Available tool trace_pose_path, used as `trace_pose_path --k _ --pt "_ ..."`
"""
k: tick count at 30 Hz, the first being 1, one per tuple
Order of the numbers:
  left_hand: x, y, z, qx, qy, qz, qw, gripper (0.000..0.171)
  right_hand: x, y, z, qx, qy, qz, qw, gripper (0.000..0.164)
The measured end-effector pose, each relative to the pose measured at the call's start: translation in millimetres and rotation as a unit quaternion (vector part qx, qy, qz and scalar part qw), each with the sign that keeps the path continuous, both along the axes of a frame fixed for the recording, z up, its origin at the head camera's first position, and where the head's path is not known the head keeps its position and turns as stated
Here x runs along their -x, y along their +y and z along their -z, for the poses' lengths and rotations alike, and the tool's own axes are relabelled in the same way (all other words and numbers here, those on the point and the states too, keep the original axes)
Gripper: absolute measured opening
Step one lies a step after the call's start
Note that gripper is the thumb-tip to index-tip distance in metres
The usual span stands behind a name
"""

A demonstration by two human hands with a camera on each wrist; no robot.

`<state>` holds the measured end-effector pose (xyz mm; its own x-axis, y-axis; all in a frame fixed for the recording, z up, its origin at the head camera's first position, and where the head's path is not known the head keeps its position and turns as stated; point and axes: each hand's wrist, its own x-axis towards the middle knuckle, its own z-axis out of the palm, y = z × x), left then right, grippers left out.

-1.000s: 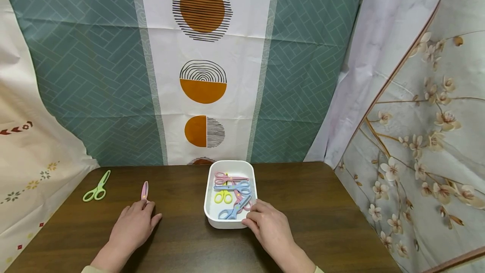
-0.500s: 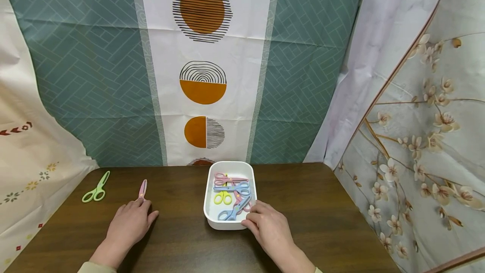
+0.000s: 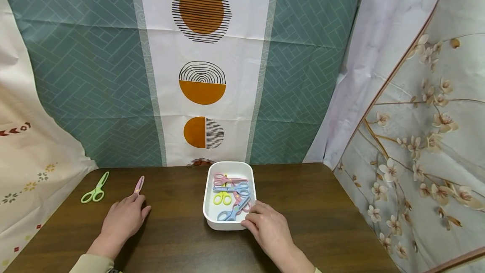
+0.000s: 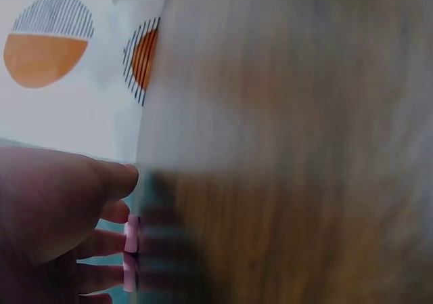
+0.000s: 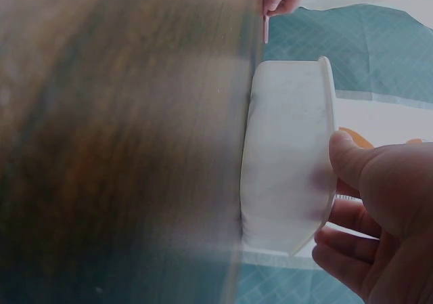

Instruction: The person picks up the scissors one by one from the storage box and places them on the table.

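Observation:
Pink scissors (image 3: pixel 139 185) lie on the table at the left, blades pointing away from me. Over their handles rests my left hand (image 3: pixel 123 218); in the left wrist view its fairly straight fingers touch the pink handle loops (image 4: pixel 130 233), with the thumb apart. My right hand (image 3: pixel 270 226) pinches the near right corner of a white plastic bin (image 3: pixel 224 225), thumb outside and fingers over the rim (image 5: pixel 330 107). Inside the bin lie blue scissors (image 3: pixel 235 210), a second blue pair (image 3: pixel 242 188), pink scissors (image 3: pixel 220 177) and yellow scissors (image 3: pixel 222 198), partly overlapping.
Green scissors (image 3: pixel 97 189) lie on the table's far left, beyond my left hand. The brown wooden table (image 3: pixel 178 239) ends at a patterned curtain (image 3: pixel 204 54) behind. Flowered cloth (image 3: pixel 428 167) hangs along the right side.
My left hand has slid a little left, and the pink scissors have moved with it, their blades turning more to the right. My right hand keeps its hold on the bin.

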<state>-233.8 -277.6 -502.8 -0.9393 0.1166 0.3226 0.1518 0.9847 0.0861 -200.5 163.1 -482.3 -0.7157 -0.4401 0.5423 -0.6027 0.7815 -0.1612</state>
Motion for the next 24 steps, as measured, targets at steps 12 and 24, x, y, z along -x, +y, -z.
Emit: trace_pose_path --k 12,24 --pt "12.8 -18.1 -2.1 -0.008 -0.055 -0.021 0.9982 0.033 -0.6 -0.3 -0.7 -0.001 -0.011 0.003 1.0 0.012" --pt "19.9 -28.6 -5.5 -0.013 -0.073 -0.028 0.9968 0.039 -0.8 -0.6 -1.6 -0.003 -0.007 0.0 1.0 0.013"
